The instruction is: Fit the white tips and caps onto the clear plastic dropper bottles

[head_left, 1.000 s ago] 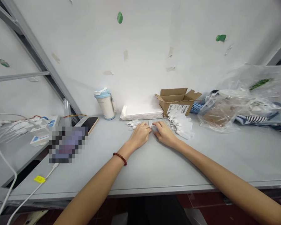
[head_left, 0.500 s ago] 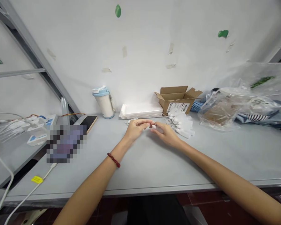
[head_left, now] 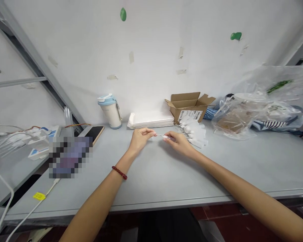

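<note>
My left hand [head_left: 140, 137], with a dark red bead bracelet on its wrist, pinches one end of a thin cord above the middle of the table. Fingertips of my right hand [head_left: 176, 142] are closed on a small white bead-like piece [head_left: 164, 136] at the cord's other end. The cord runs nearly level across the gap between the hands. A pale flap shows just under the left fingertips; I cannot make out what it is. Right behind my right hand lies a pile of white translucent tags [head_left: 198, 133] with similar white pieces and thin cords.
Behind the hands lie a stack of white envelopes [head_left: 151, 120] and an open cardboard box [head_left: 189, 107]. A blue-lidded cup [head_left: 111, 112] stands left of them. Phones [head_left: 98, 133] and white cables [head_left: 27, 215] are at the left, a clear plastic bag [head_left: 233, 124] at the right.
My hands have moved apart, the left one going left, so the cord now stretches between them. The view has shifted slightly.
</note>
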